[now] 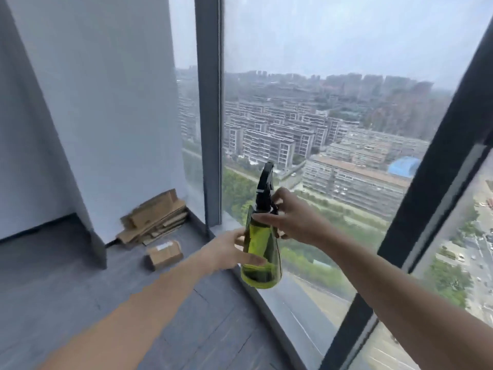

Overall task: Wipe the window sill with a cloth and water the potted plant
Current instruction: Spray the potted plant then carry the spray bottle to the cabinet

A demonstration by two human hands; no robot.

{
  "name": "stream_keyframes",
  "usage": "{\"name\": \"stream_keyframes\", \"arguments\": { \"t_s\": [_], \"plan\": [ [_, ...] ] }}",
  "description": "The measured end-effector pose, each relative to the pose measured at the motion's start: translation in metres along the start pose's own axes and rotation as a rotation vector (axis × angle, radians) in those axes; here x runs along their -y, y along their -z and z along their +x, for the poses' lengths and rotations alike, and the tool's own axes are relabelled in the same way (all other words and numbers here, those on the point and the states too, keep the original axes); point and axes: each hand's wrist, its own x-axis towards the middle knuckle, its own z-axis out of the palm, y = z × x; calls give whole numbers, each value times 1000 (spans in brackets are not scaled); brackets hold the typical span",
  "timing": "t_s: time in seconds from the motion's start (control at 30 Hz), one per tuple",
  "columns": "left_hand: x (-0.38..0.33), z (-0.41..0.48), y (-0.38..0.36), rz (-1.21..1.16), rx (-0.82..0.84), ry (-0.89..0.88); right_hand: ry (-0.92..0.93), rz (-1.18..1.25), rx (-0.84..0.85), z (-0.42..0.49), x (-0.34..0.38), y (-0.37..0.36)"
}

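Note:
A green see-through spray bottle (262, 256) with a black trigger head is held up in front of the window, tilted slightly. My left hand (229, 249) grips its body from the left side. My right hand (289, 218) wraps around its neck just under the trigger head. The low window sill (232, 224) runs along the foot of the glass behind the bottle. No cloth and no potted plant are in view.
Tall glass panes with dark frames (209, 110) fill the right side, looking down on a city. A white wall pillar (101, 102) stands at the left. Flattened cardboard (154, 217) leans against it, and a small cardboard box (164, 254) lies on the grey floor (80, 279).

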Motion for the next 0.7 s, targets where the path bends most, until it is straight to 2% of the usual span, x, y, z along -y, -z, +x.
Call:
{"name": "stream_keyframes", "arguments": {
  "t_s": [0.27, 0.4, 0.7],
  "plan": [
    [102, -37, 218, -185, -363, 54, 193, 94, 149, 156, 145, -144],
    [141, -67, 305, -297, -514, 74, 316, 124, 275, 223, 216, -218],
    [244, -116, 498, -379, -874, 143, 612, 119, 498, 364, 376, -392]
  ]
}}
